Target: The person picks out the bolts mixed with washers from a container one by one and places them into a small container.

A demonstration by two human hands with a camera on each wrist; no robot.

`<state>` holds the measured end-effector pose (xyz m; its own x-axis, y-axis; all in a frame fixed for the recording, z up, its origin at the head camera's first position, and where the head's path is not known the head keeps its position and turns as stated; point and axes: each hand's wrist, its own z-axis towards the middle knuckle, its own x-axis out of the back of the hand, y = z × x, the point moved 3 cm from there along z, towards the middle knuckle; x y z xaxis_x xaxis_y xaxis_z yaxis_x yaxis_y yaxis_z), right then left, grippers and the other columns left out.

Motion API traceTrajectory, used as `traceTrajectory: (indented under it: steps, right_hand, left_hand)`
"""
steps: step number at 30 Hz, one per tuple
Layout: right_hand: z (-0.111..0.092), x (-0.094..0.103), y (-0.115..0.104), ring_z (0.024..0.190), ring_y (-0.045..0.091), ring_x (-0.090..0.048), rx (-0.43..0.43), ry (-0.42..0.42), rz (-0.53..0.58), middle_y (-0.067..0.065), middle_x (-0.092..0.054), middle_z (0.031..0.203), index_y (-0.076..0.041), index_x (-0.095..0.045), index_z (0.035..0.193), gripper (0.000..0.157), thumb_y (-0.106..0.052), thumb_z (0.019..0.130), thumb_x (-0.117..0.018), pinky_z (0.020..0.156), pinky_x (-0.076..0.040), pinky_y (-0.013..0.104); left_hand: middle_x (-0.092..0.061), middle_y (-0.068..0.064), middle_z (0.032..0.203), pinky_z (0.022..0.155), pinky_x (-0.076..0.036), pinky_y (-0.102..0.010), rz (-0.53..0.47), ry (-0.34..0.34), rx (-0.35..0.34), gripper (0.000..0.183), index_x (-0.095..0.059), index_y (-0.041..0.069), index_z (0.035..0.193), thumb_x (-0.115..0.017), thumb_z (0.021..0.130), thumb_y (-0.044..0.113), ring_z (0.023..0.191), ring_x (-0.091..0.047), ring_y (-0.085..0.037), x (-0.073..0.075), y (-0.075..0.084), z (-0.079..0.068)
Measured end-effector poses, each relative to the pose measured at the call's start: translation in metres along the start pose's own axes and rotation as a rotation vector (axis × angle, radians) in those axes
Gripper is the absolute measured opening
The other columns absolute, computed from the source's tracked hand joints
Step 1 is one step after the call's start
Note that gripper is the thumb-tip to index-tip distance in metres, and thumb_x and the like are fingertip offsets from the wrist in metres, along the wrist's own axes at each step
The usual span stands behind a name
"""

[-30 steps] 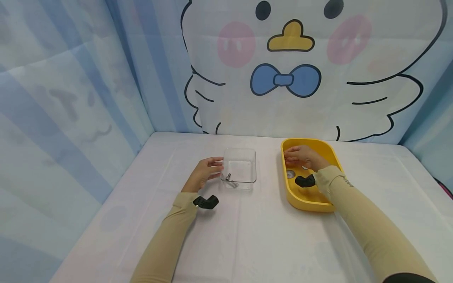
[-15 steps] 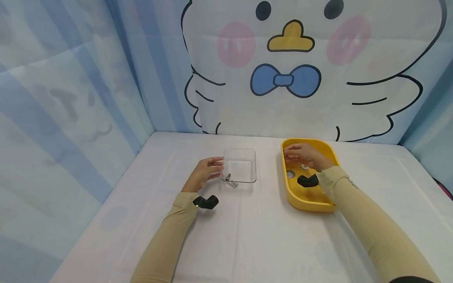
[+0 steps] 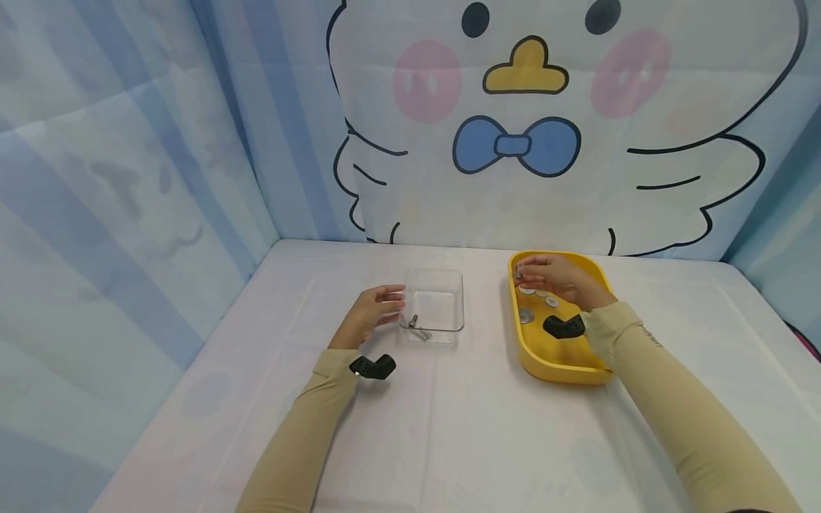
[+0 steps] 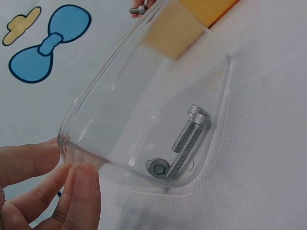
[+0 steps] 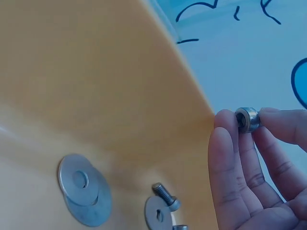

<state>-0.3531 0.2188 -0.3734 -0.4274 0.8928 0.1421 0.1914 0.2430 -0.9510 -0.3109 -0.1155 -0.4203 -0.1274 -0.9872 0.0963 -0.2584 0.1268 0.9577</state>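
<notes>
My left hand (image 3: 368,313) rests its fingertips against the left wall of a clear plastic box (image 3: 463,299), as the left wrist view shows close up. Inside the box lie several metal socket-head bolts (image 4: 184,139). Over the far left part of a yellow tray (image 3: 561,375), my right hand (image 3: 561,279) pinches one bolt (image 5: 248,120) between thumb and fingertips. The bolt's knurled head with its hex socket faces the right wrist camera. The same bolt (image 4: 138,9) shows at the top of the left wrist view.
Flat washers (image 5: 79,179) lie in the yellow tray, some overlapping. A loose bolt (image 5: 165,195) leans by another washer (image 5: 157,213) there. A white cloth (image 3: 449,427) covers the table. Behind stands a printed curtain (image 3: 513,206).
My right hand has lifted slightly from the tray floor with the bolt in its fingertips, uncovering more washers. The left hand and the clear box have stayed put.
</notes>
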Motion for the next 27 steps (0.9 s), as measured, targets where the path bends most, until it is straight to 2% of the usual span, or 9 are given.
traceTrajectory:
  steps: [6, 10, 17, 22, 27]
  right_hand:
    - [-0.003, -0.006, -0.01, 0.087, 0.005, -0.066, 0.063, -0.037, -0.004, -0.009, -0.067, 0.091, 0.0, -0.053, 0.114, 0.022, -0.014, 0.098, -0.05, 0.083, -0.056, 0.021]
    - [-0.003, -0.012, -0.014, 0.09, 0.005, -0.065, 0.09, -0.051, -0.037, -0.009, -0.065, 0.094, -0.001, -0.055, 0.111, 0.02, -0.015, 0.098, -0.05, 0.087, -0.055, 0.023]
    - [-0.004, -0.021, -0.019, 0.095, 0.007, -0.065, 0.099, -0.048, -0.097, -0.009, -0.065, 0.098, 0.004, -0.052, 0.118, 0.031, -0.019, 0.097, -0.053, 0.091, -0.054, 0.025]
    - [-0.003, -0.031, -0.024, 0.092, 0.006, -0.066, 0.117, -0.057, -0.055, -0.007, -0.066, 0.097, 0.001, -0.055, 0.114, 0.025, -0.016, 0.096, -0.053, 0.088, -0.055, 0.023]
    - [-0.004, -0.04, -0.03, 0.095, 0.009, -0.065, 0.12, -0.055, -0.048, -0.005, -0.066, 0.098, 0.004, -0.053, 0.118, 0.03, -0.015, 0.096, -0.054, 0.087, -0.055, 0.021]
  left_hand:
    - [-0.051, -0.016, 0.132, 0.102, -0.048, -0.039, -0.008, -0.002, 0.006, 0.045, -0.051, 0.008, 0.134, -0.06, 0.09, 0.003, 0.119, -0.053, -0.027, 0.0, 0.001, -0.002]
    - [-0.051, -0.016, 0.132, 0.101, -0.048, -0.039, -0.01, -0.001, 0.004, 0.045, -0.051, 0.008, 0.134, -0.06, 0.09, 0.003, 0.119, -0.053, -0.027, 0.0, 0.001, -0.003]
    - [-0.052, -0.015, 0.131, 0.102, -0.048, -0.038, -0.013, -0.001, 0.004, 0.045, -0.051, 0.008, 0.134, -0.06, 0.09, 0.003, 0.118, -0.053, -0.026, 0.0, 0.001, -0.002]
    - [-0.052, -0.015, 0.13, 0.102, -0.048, -0.038, -0.011, 0.002, 0.008, 0.044, -0.051, 0.008, 0.134, -0.06, 0.09, 0.003, 0.117, -0.053, -0.026, -0.001, 0.001, -0.002]
    - [-0.053, -0.015, 0.129, 0.101, -0.048, -0.038, -0.016, 0.007, 0.01, 0.045, -0.052, 0.008, 0.133, -0.06, 0.09, 0.002, 0.115, -0.054, -0.025, -0.001, 0.001, -0.002]
